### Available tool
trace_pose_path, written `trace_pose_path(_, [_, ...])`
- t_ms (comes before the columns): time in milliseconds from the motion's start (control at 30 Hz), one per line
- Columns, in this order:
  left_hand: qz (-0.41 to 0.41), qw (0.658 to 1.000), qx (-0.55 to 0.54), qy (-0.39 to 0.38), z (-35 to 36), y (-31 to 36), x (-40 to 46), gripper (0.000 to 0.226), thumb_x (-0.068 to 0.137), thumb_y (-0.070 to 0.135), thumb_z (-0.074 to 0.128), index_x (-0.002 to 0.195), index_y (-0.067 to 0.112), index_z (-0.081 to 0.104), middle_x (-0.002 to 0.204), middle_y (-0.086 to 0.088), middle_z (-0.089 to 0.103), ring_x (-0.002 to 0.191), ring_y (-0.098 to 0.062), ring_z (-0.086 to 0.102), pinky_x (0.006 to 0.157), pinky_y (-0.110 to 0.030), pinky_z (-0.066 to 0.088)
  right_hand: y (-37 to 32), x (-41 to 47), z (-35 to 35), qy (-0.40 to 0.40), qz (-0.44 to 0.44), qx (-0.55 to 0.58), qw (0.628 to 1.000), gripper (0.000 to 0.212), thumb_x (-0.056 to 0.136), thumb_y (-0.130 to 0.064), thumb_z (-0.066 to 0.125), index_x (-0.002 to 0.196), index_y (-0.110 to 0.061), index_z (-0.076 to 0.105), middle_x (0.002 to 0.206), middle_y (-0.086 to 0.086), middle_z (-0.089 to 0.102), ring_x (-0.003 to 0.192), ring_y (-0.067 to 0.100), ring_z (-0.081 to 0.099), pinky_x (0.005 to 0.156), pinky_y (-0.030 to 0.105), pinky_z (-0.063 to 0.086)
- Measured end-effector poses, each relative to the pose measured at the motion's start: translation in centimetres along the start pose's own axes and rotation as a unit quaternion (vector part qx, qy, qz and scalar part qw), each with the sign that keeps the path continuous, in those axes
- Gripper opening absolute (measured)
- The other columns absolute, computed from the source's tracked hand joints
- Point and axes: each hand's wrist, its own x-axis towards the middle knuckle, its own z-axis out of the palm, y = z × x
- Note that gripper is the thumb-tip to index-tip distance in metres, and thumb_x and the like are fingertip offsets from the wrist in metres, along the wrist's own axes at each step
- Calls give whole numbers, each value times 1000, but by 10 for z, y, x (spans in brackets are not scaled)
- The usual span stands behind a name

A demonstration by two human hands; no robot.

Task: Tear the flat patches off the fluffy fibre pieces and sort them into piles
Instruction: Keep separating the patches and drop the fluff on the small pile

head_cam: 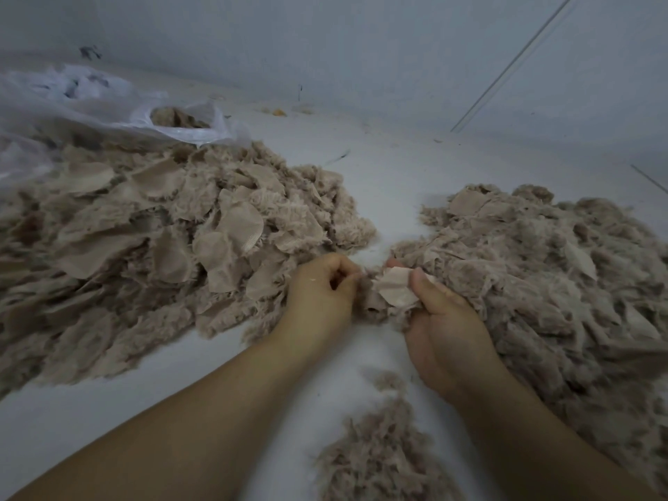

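Centrally, the right hand [439, 312] pinched a flat patch [394, 289] while the left hand [321, 287] gripped its fluffy fibre at nine o'clock of it, the piece's long axis running between them. Three piles lay on the white surface [383, 182]: ten, three and six o'clock.

Dull beige-brown throughout the large fibre pile [151, 226] at left of the frame, with paler tan flat patches [236, 226] showing a fine woven grid pattern. Same greyish beige in the fluffy pile [542, 269] at right and in the small tuft heap [383, 450] at lower centre. Lighter pinkish-cream on the patch [395, 289] at mid-frame. Translucent white, faintly bluish, on the plastic bag [108, 106] at upper left, with brown fibre showing at its mouth. Plain pale grey-white across the floor [379, 182]; cool blue-grey on the wall [325, 41], crossed by a thin light line at upper right. Small orange-yellow speck [279, 112] near the wall's foot.
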Motion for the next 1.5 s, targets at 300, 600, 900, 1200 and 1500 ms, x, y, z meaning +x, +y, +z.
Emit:
trace_pose_path(300, [-3,986,-87,-145,8,16,-17,30,79,20,74,78,-8,65,65,-25,58,65,-18,52,60,-34,40,2,-4,4,-78,-32,14,996,40,90,-29,51,109,0,69,105,21,73,99,28,72,82,31,60])
trace_pose_path(600, [-10,940,68,-333,-12,20,-12,21,81,13,79,63,10,67,54,-2,54,50,-11,44,51,-23,35,0,-1,1,-19,-13,47,999,53,85,-37,56,121,0,63,110,14,72,104,21,70,97,35,54])
trace_pose_path(900, [-37,991,-34,-122,0,21,-12,36,80,29,77,74,3,52,53,2,43,48,-8,36,46,-22,30,-3,-4,-2,-84,5,45,995,43,83,-18,65,108,16,54,100,34,64,100,41,65,90,39,58])
trace_pose_path(1200, [60,971,-217,76,-10,24,-3,14,100,9,49,89,14,54,77,-7,70,45,-15,54,45,-25,44,-3,2,-1,-38,13,36,999,49,85,-38,54,120,-5,66,125,8,69,123,17,60,111,32,40])
trace_pose_path(1500, [138,955,250,-74,6,-4,3,28,81,14,72,108,8,66,102,0,51,92,-13,48,84,-23,39,-4,0,0,-15,32,38,999,42,103,-36,42,122,-7,65,126,7,69,123,15,61,108,30,43])
